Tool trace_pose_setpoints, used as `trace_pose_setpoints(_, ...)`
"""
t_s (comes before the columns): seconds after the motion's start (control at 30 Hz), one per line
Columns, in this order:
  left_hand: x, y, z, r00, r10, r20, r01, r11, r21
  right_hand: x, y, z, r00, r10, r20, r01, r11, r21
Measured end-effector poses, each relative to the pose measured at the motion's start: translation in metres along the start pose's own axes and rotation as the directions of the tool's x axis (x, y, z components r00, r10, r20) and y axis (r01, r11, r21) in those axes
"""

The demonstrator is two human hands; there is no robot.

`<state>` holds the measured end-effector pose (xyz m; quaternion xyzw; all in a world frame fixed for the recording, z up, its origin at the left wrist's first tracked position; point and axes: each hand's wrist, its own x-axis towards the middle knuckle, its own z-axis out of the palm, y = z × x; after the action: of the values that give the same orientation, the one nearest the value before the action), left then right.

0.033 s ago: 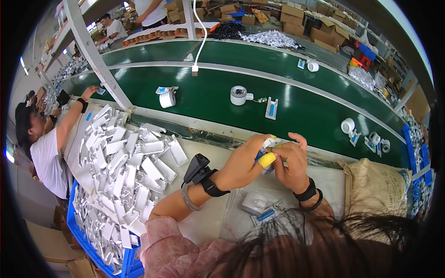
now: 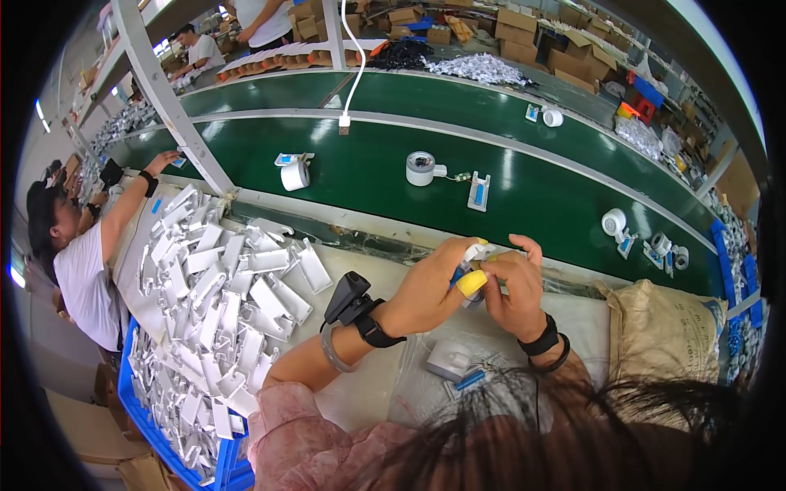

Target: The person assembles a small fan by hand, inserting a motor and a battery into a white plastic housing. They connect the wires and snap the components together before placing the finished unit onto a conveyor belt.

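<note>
Head view: both hands work close together above a bench covered in clear plastic sheeting (image 2: 360, 401). The left hand (image 2: 416, 293) and the right hand (image 2: 514, 293) meet at the fingertips, clamped on a small blue-and-white piece (image 2: 458, 275) — its outline is largely hidden by the fingers. A bright yellow covering (image 2: 472, 284) shows at the left hand's thumb tip. A black strap bearing a boxy black device (image 2: 348, 299) encircles the left wrist; a black band (image 2: 541, 336) encircles the right. Below the hands, a rounded white housing (image 2: 449, 359) lies on the sheeting, just beside a blue rectangular block (image 2: 471, 379). To the left, a heap of white channel-shaped parts (image 2: 214, 307) spreads over the bench and into a blue plastic bin (image 2: 129, 389). A brown printed sack (image 2: 665, 327) stands at right. Beyond runs a green conveyor belt (image 2: 352, 180), carrying a round white unit (image 2: 421, 168) wired to a flat white bracket (image 2: 481, 193). A co-worker in a white shirt (image 2: 88, 282) reaches toward the belt — far left.
</note>
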<state>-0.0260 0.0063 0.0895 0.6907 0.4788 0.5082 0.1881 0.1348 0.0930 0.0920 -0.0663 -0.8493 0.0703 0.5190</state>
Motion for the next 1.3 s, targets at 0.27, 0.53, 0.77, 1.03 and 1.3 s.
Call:
trace_pose_setpoints(0.27,0.001,0.002,-0.001,1.0,-0.013,0.014,0.012,0.997,0.072,0.0,0.001,0.0,1.0,0.006,0.017,-0.006,1.0,0.0)
trace_pose_setpoints(0.53,0.001,-0.002,0.002,1.0,0.03,0.001,-0.03,0.994,0.102,0.0,0.001,-0.001,1.0,0.007,0.015,-0.007,1.0,-0.003)
trace_pose_setpoints(0.77,0.0,-0.002,0.001,1.0,0.003,0.006,-0.004,0.992,0.128,0.001,0.0,0.0,1.0,0.009,0.027,-0.009,1.0,-0.012)
trace_pose_setpoints(1.03,-0.002,0.0,0.003,0.998,0.029,-0.062,-0.022,0.992,0.125,-0.005,-0.004,0.003,1.0,0.028,0.009,-0.028,1.0,-0.013)
trace_pose_setpoints(1.3,0.0,-0.023,0.005,0.958,-0.287,0.006,0.282,0.937,-0.207,-0.007,-0.001,0.011,0.99,0.101,0.098,-0.091,0.991,-0.1)
